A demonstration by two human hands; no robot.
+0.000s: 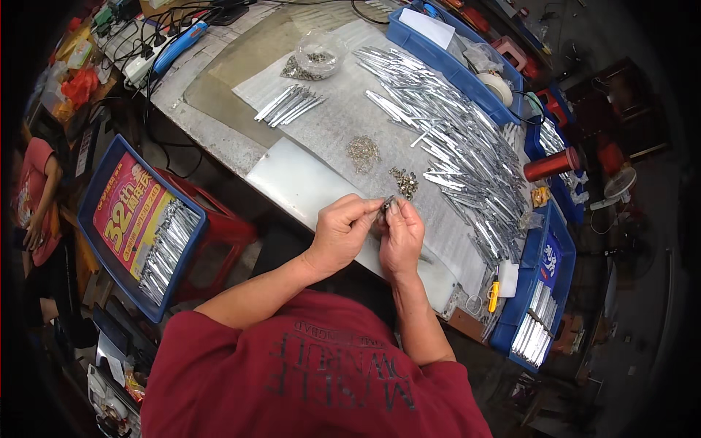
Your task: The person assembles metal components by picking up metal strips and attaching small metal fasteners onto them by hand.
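Observation:
My left hand (339,232) and my right hand (402,237) meet over the near edge of the table. Thumb and fingers of both are pinched together at a small dark metal piece (387,205). The right fingers close round it; the left fingertips press at its side, and what they grip is hidden. Just beyond my hands lies a small heap of brassy metal parts (404,182). Farther off is a looser pile of tiny pale-gold parts (363,154). A large spread of slim silver metal strips (445,139) covers the right side.
Several strips (290,106) lie apart at the back left, near a clear plastic bag of small parts (315,57). Blue bins stand at the right (537,292) and back (453,55). A blue crate of strips (120,233) rests on a red stool. Another person (42,175) sits left.

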